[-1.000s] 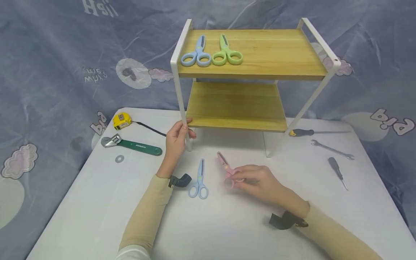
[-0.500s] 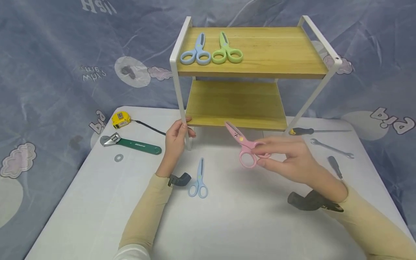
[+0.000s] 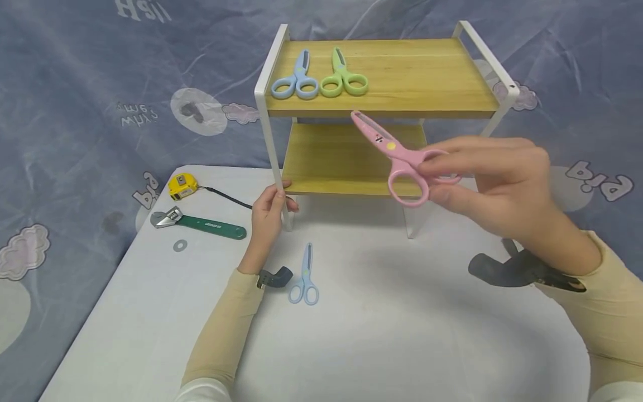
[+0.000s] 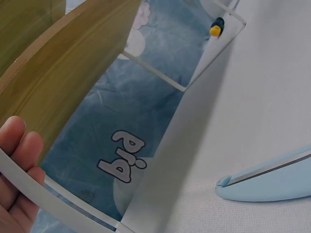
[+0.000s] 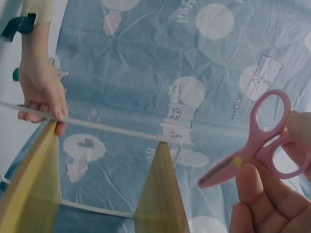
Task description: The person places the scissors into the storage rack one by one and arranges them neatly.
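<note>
My right hand point(image 3: 507, 184) pinches pink scissors point(image 3: 397, 153) by one handle loop, holding them up in front of the two-tier shelf point(image 3: 402, 72) with the blades pointing up and left. The right wrist view shows the same pink scissors point(image 5: 248, 150) between thumb and fingers. At the shelf's left front leg, my left hand point(image 3: 268, 215) grips the white post, its fingers wrapped around it near the lower board. Blue scissors point(image 3: 294, 78) and green scissors point(image 3: 343, 78) lie side by side on the top board. A second pair of blue scissors point(image 3: 305, 279) lies on the table.
On the left of the white table point(image 3: 351, 335) lie a yellow tape measure point(image 3: 183, 186), a green-handled adjustable wrench point(image 3: 206, 224) and a metal washer point(image 3: 180, 245). A yellow-and-dark tool handle point(image 4: 216, 28) shows beyond the shelf in the left wrist view. Printed cloth hangs behind.
My right hand has lifted the pink scissors off the table, up and to the right, to the height of the shelf. My left hand has stayed on the post.
</note>
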Demonstrator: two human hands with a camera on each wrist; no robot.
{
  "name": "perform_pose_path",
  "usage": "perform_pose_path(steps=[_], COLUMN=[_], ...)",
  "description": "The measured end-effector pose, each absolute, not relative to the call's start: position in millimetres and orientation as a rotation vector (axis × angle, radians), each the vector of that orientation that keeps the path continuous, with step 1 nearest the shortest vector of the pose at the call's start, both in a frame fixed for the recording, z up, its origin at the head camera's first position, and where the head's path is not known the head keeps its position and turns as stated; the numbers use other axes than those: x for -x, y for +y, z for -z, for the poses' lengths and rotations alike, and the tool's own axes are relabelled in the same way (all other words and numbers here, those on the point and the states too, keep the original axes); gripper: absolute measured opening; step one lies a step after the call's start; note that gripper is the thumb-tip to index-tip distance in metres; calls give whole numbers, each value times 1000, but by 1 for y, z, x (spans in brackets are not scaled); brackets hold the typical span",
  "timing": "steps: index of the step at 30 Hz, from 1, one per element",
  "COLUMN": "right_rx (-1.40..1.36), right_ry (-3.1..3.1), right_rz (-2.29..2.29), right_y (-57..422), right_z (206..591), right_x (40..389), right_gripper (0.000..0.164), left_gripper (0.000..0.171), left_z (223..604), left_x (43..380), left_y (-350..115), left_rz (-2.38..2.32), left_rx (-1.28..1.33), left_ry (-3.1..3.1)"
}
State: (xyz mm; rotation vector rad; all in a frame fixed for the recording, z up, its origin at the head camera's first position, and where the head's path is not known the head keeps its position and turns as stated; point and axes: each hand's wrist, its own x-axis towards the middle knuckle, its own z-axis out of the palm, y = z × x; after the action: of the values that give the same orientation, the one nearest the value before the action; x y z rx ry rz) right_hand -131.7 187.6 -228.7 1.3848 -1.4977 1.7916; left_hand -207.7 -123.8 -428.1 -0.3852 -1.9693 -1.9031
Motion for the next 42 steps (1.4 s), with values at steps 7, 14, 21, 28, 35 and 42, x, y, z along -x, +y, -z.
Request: perform_pose_path(steps=[7,14,21,28,35,42], right_rx=[-1192,-841,-650,-541,-533,-491], right_ry=[-1723,-2147,-2357,-2536,-2619,-2662], right_rz=[-1706,-1291,-1081,-1163,-1095,-995], right_y=[189,183,174,175,177,178], right_z=[196,166,151,150,153,155], right_x=[155,182,204,216,223,226], right_gripper=[23,19,22,29,27,32], left_gripper=[29,29,28,29,29,28], left_z=[427,427,427,428,428,427], left_x=[207,206,206,207,207,207], left_y=[-123,-123,-124,-124,-124,-124], left_rz=[1927,1894,1902,1886,1869,1882], left_rx=[398,407,402,411,419,400], left_ry=[-1943,-1952,-1949,-1964,-1974,-1976])
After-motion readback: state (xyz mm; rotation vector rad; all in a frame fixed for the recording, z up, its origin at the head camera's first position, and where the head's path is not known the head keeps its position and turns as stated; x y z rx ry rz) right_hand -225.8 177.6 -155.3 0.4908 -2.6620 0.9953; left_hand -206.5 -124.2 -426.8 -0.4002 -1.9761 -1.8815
